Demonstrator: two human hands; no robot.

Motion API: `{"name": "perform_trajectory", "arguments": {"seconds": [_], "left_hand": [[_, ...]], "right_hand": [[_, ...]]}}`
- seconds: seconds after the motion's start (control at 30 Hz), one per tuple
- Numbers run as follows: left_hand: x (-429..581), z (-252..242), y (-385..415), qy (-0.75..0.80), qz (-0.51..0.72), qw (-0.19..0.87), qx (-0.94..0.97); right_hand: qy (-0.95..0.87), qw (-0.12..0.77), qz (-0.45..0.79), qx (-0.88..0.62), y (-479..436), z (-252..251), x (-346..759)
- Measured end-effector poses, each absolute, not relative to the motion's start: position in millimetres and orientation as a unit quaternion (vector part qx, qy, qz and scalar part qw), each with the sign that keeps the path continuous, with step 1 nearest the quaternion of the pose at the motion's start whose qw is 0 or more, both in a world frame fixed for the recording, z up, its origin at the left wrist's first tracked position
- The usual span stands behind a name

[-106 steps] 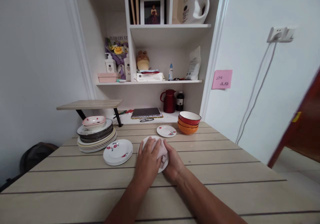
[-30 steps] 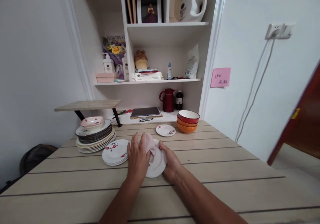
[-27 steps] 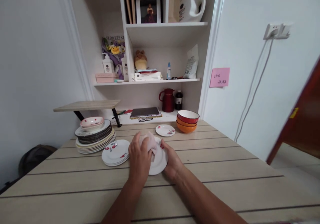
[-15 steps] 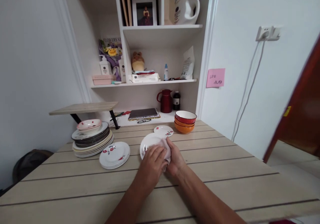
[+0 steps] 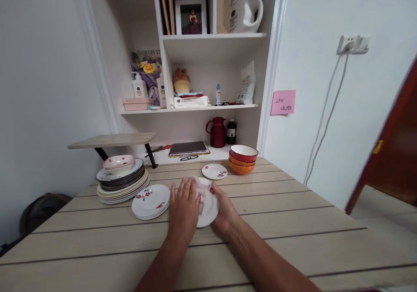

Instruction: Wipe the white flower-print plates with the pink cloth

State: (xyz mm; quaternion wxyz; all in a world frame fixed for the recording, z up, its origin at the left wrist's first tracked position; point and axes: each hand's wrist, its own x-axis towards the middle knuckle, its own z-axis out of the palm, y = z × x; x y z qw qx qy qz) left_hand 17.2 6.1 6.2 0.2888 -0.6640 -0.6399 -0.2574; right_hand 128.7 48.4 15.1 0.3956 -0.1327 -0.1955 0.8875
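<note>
A white plate with red flowers (image 5: 210, 209) is tilted above the table in front of me. My right hand (image 5: 224, 209) grips its right edge, thumb on the upper face. My left hand (image 5: 185, 203) presses a pale pinkish cloth (image 5: 199, 191) onto the plate's left part, fingers lying over the cloth and hiding that side. To the left rests a short stack of matching flowered plates (image 5: 150, 201). Behind the held plate, a smaller flowered plate (image 5: 214, 171) lies flat on the table.
Stacked red and orange bowls (image 5: 243, 159) stand at the back right. A tall pile of plates (image 5: 125, 188) topped by small bowls (image 5: 118, 163) sits at the left, beside a raised wooden stand (image 5: 112, 140). Behind are glasses (image 5: 189, 158), a laptop (image 5: 188, 148) and a red jug (image 5: 217, 132).
My left hand and the cloth have moved left across the plate, uncovering its right part. The held plate has turned and shifted slightly nearer. My right hand still holds its right edge.
</note>
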Motion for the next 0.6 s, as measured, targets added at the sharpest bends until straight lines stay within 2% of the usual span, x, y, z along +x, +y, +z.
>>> {"name": "perform_trajectory", "arguments": {"seconds": [0.17,0.3,0.6], "left_hand": [[35,0,0,-0.533,-0.266,0.31,-0.741],[43,-2,-2,-0.455,-0.26,0.309,-0.794],[22,3,6,-0.657,-0.256,0.24,-0.667]], "right_hand": [[-0.178,0.429,0.871,-0.16,53,25,148],[-0.186,0.38,0.884,-0.2,49,24,148],[-0.197,0.414,0.871,-0.179,48,13,126]]}}
